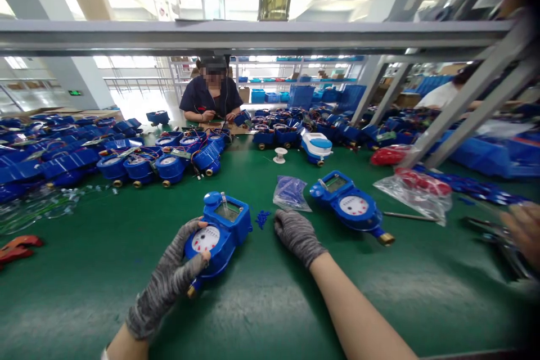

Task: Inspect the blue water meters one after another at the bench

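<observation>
Two gloved hands (172,265) (297,237), one held meter (223,235)

Green tabletop (261,309), small blue pieces (262,219), plastic bag (291,193), blue meter (354,205), white spool (280,155)

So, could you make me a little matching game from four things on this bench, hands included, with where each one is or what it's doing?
Things:
1. Left hand in a grey knitted glove
2. Right hand in a grey knitted glove
3. Round white spool
4. Orange-red claw-shaped object

Places or states:
A. Next to a little pile of loose dark-blue bits
B. At the picture's left edge
C. Holding a blue meter with a round white dial
D. Near a white-and-blue meter

Pairs: 1-C, 2-A, 3-D, 4-B
</observation>
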`<state>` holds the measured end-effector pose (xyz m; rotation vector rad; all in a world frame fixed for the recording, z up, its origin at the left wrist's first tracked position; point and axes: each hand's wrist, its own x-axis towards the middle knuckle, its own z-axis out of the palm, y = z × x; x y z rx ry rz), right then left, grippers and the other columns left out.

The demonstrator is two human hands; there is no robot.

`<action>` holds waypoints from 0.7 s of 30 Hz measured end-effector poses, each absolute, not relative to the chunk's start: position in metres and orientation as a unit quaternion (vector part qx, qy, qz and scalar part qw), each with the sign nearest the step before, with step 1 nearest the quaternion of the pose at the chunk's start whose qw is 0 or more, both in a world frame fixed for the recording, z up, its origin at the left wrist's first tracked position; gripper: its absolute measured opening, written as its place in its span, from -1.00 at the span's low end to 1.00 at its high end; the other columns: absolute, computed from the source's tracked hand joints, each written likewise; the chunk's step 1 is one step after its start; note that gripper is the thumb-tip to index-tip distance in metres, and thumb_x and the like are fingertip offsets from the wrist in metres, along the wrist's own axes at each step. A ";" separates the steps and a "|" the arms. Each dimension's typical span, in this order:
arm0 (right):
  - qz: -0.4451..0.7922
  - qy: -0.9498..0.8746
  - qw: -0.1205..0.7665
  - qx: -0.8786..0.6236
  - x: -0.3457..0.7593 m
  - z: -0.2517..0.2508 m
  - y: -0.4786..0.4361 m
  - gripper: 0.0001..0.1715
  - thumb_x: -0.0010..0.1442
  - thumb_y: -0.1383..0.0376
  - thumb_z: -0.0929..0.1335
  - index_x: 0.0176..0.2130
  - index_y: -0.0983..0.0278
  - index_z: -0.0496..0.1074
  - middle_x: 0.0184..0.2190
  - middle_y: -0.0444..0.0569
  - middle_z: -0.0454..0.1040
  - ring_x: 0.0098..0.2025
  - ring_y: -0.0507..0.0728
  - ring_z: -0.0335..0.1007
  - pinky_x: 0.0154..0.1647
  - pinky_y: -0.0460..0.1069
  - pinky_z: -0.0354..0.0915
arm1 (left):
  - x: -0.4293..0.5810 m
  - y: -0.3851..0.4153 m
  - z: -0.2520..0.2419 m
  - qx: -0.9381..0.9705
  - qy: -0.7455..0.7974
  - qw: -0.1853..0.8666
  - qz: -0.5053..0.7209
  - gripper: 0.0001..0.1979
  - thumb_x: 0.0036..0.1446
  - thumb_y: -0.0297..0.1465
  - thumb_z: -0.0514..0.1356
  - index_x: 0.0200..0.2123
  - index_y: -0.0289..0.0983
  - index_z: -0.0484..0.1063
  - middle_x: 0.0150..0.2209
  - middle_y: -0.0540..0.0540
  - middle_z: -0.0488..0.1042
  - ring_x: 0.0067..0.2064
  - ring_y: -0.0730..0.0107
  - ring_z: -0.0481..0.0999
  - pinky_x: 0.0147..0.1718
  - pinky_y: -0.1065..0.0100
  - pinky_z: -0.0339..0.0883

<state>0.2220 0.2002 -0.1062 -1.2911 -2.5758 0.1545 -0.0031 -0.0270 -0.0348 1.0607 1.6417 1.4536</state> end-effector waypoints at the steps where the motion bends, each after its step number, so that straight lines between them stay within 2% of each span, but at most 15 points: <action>1: 0.062 -0.883 0.125 -0.447 0.221 -0.106 0.201 -0.80 0.22 0.30 0.26 -0.29 0.29 0.48 -0.30 0.05 0.48 -0.32 0.09 0.32 -0.32 -0.07 0.13 | -0.006 -0.023 -0.032 0.395 0.633 0.350 0.566 -0.41 -0.02 -0.08 0.32 0.06 -0.15 0.32 0.15 -0.14 0.34 0.17 -0.04 0.33 0.04 0.21 0.37; 3: 0.088 -0.876 0.127 -0.456 0.219 -0.103 0.202 -0.82 0.20 0.32 0.28 -0.32 0.31 0.47 -0.33 0.04 0.47 -0.34 0.09 0.31 -0.33 -0.06 0.13 | -0.008 -0.013 -0.029 0.375 0.624 0.354 0.588 -0.44 -0.02 -0.12 0.34 0.03 -0.16 0.33 0.09 -0.14 0.38 0.14 -0.01 0.36 -0.03 0.27 0.40; 5: 0.131 -0.867 0.160 -0.454 0.218 -0.099 0.200 -0.84 0.18 0.33 0.29 -0.36 0.32 0.45 -0.37 0.03 0.46 -0.35 0.09 0.31 -0.31 -0.05 0.16 | -0.008 -0.004 -0.031 0.356 0.587 0.396 0.609 -0.42 -0.02 -0.20 0.36 0.07 -0.14 0.31 0.13 -0.12 0.35 0.16 0.01 0.35 0.00 0.29 0.39; 9: 0.336 -0.831 0.277 -0.345 0.215 -0.086 0.184 -0.85 0.18 0.28 0.32 -0.30 0.30 0.45 -0.33 -0.05 0.48 -0.29 0.07 0.36 -0.22 -0.06 0.25 | -0.012 0.001 -0.044 0.249 0.475 0.559 0.632 -0.37 0.09 -0.29 0.27 0.23 -0.08 0.18 0.18 -0.17 0.33 0.13 -0.04 0.40 0.05 0.10 0.37; 12: 0.466 -0.787 0.294 -0.276 0.208 -0.081 0.168 -0.85 0.16 0.25 0.35 -0.28 0.29 0.45 -0.33 -0.10 0.48 -0.29 0.06 0.38 -0.24 -0.07 0.29 | -0.016 0.000 -0.055 0.211 0.445 0.579 0.650 -0.39 0.13 -0.31 0.23 0.24 -0.09 0.17 0.14 -0.19 0.37 0.10 -0.06 0.44 0.08 0.02 0.34; 16: 0.517 -0.742 0.307 -0.297 0.197 -0.086 0.157 -0.85 0.09 0.26 0.40 -0.34 0.31 0.42 -0.40 -0.12 0.46 -0.34 0.05 0.35 -0.29 -0.07 0.29 | -0.015 0.001 -0.061 0.226 0.432 0.569 0.662 -0.36 0.10 -0.32 0.25 0.24 -0.10 0.17 0.13 -0.20 0.38 0.10 -0.11 0.43 0.04 0.00 0.38; 21: 0.518 -0.744 0.301 -0.295 0.195 -0.087 0.154 -0.84 0.08 0.25 0.41 -0.37 0.31 0.42 -0.41 -0.11 0.46 -0.37 0.04 0.34 -0.31 -0.07 0.31 | -0.011 0.000 -0.053 0.218 0.443 0.561 0.664 -0.34 0.07 -0.32 0.27 0.24 -0.13 0.17 0.11 -0.20 0.40 0.06 -0.07 0.46 -0.02 0.09 0.43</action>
